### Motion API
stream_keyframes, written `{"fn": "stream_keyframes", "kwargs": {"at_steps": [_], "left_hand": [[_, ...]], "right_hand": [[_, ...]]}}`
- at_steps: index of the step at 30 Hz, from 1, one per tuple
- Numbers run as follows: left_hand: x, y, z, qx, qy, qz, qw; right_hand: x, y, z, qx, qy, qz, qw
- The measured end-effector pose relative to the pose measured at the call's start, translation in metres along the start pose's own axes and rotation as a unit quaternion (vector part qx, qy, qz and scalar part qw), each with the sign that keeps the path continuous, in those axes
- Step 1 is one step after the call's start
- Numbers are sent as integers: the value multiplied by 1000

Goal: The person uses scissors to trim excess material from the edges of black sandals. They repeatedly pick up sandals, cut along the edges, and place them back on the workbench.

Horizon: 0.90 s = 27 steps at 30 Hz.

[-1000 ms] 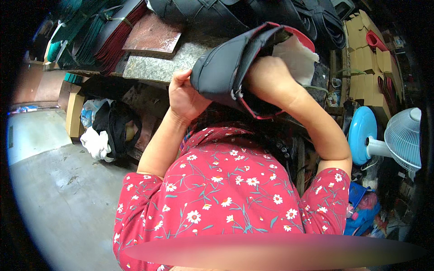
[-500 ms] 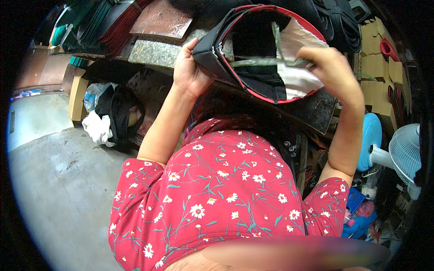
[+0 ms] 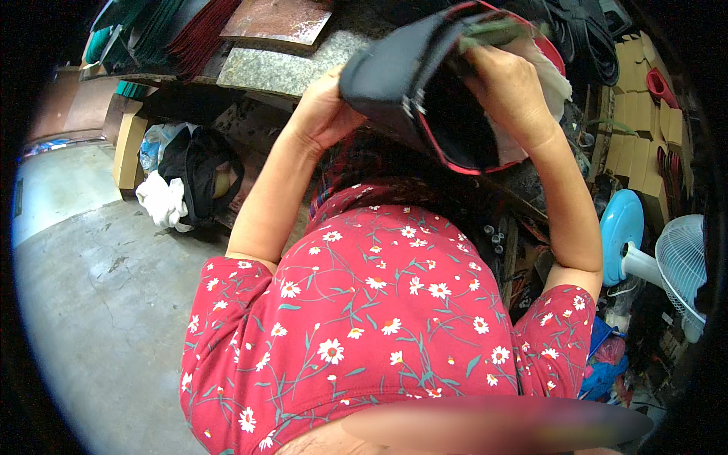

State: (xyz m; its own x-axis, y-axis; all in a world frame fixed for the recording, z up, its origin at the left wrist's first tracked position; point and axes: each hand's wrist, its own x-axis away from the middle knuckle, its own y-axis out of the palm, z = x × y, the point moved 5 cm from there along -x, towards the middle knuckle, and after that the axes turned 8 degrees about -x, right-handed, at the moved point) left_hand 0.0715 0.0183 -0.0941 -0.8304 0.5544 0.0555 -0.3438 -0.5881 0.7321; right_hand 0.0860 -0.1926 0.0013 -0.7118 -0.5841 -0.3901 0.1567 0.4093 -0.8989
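Observation:
A black bag-like piece with red edging and a whitish inner panel is tilted in front of me at the bench, its mouth toward me. My left hand grips its left side, with the fingers partly hidden behind it. My right hand is at the open mouth, fingers closed around what look like greyish metal scissors. The scissors are blurred and partly covered by the hand, near the upper inner edge of the piece. I cannot make out whether the blades touch the fabric.
A speckled stone slab and a brownish plate lie on the bench, near stacked dark red sheets. Cardboard boxes and a white fan stand at the right. A black bag and white cloth sit lower left.
The black piece has turned, showing more of its outer left side. My right hand has moved left and up into its mouth, and the scissors, earlier spread in view, are now mostly covered.

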Motion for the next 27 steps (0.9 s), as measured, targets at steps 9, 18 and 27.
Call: {"fn": "stream_keyframes", "kwargs": {"at_steps": [9,18,27], "left_hand": [[-18,32,39,-846,343,109,393],[-63,38,16,-837,237,68,489],[-39,13,51,-849,247,42,465]], "right_hand": [[13,29,51,-245,119,85,958],[20,23,54,-245,108,123,956],[22,22,52,-251,120,142,950]]}}
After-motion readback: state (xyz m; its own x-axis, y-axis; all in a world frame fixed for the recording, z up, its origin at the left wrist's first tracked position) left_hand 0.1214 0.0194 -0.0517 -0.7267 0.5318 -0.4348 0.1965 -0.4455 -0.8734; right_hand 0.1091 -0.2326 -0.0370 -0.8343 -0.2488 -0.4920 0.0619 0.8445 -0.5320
